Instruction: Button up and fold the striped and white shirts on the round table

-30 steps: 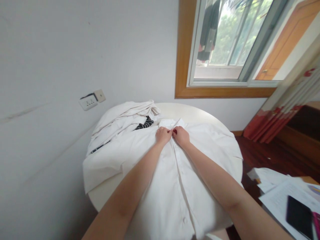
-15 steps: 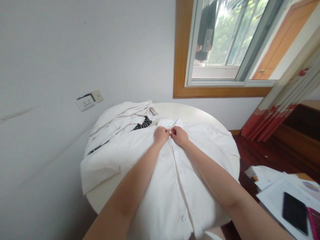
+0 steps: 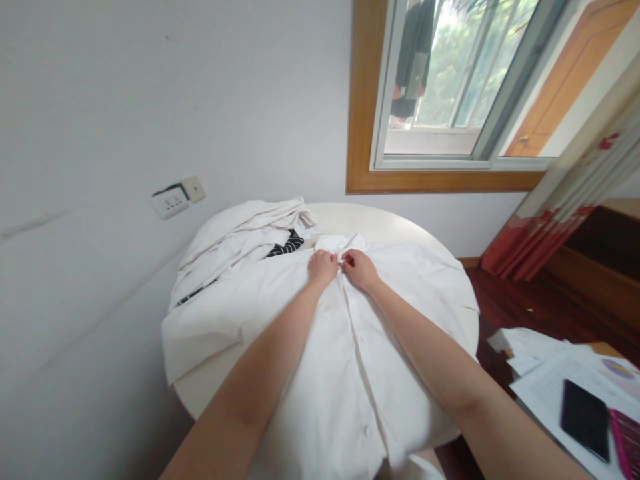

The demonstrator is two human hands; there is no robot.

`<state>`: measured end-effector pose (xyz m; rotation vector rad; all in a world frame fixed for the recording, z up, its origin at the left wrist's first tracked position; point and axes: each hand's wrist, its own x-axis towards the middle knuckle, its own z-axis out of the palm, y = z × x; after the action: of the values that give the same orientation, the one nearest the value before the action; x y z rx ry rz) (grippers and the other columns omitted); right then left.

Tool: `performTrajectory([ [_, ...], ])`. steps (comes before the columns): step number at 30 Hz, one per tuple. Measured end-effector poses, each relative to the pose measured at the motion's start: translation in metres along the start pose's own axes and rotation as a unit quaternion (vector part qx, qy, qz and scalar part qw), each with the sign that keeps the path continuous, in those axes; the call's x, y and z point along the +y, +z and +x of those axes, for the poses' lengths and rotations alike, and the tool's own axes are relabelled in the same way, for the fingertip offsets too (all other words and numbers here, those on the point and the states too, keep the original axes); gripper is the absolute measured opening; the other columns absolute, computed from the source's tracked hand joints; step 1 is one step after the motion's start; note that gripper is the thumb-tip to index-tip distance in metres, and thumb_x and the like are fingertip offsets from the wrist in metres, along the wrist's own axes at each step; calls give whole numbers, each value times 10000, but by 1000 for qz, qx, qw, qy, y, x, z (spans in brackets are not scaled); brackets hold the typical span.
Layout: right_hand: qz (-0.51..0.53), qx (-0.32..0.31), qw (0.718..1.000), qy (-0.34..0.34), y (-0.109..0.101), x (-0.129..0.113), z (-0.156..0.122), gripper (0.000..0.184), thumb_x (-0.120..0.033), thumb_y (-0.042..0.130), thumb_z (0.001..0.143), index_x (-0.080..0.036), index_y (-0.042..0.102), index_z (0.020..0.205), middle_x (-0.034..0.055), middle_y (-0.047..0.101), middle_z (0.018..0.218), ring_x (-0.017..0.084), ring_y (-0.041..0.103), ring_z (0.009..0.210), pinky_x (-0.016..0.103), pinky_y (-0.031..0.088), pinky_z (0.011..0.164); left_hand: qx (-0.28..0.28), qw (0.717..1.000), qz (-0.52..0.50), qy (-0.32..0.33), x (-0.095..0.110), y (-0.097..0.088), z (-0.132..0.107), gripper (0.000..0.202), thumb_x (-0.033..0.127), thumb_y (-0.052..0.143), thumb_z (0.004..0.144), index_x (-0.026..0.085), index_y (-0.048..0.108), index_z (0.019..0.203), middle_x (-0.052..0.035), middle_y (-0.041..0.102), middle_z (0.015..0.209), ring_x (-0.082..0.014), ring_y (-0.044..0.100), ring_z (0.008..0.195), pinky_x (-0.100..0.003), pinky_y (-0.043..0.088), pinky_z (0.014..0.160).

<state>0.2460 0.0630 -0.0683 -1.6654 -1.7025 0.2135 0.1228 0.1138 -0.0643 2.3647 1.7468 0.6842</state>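
White shirt (image 3: 315,400), front up, draped over round table (image 3: 205,383), placket (image 3: 354,327) running toward collar (image 3: 330,243) at far side. Lower right: papers (image 3: 547,387), print too small to read, coloured chart (image 3: 619,369) on one; dark phone (image 3: 585,420) on top, pink item (image 3: 625,437) beside it. Left hand (image 3: 323,268), right hand (image 3: 361,269): fingertips pinching placket just below collar; cannot tell whether button between them. Farther left: heaped white clothes (image 3: 240,230), black striped cloth (image 3: 286,245). Behind: wall socket (image 3: 170,202), window (image 3: 450,87).

Table (image 3: 365,219): round and white!
Shirt (image 3: 330,360): white, front up, sprawling from left edge to right!
Heap (image 3: 240,230): white cloth, crowding the far left edge!
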Motion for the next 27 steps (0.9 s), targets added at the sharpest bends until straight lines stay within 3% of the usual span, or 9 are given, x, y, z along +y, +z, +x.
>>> performTrajectory([
  [5, -72, 1, 997, 4, 1, -13, -6, 125, -217, 522, 825, -185, 642, 808, 41, 602, 854, 136, 534, 772, 224, 359, 667, 2, 1000, -11, 5, -2, 0, 1, 359, 329, 401, 912, 158, 718, 908, -110, 649, 1042, -218, 574, 1013, -304, 408, 906],
  [15, -65, -16, 998, -1, -3, -8, -4, 234, -219, 484, 872, -170, 713, 868, 74, 666, 898, 154, 573, 860, 221, 374, 738, 15, 999, -37, 31, -4, -5, -1, 339, 336, 443, 897, 166, 731, 845, -99, 676, 943, -196, 586, 954, -279, 412, 869],
  [21, -15, -88, 994, 69, -9, -8, 3, 254, -262, 507, 848, -175, 745, 828, 36, 704, 770, 131, 600, 722, 201, 358, 617, 30, 998, -54, 31, -5, 0, -1, 328, 325, 452, 894, 161, 724, 811, -93, 665, 929, -184, 587, 935, -274, 419, 848],
  [27, -17, -111, 990, 87, -12, -3, 11, 239, -289, 537, 827, -187, 753, 826, 22, 702, 713, 126, 601, 656, 200, 358, 579, 43, 996, -71, 33, -7, 3, 1, 284, 306, 483, 878, 166, 718, 800, -80, 663, 916, -176, 587, 920, -269, 426, 841],
])
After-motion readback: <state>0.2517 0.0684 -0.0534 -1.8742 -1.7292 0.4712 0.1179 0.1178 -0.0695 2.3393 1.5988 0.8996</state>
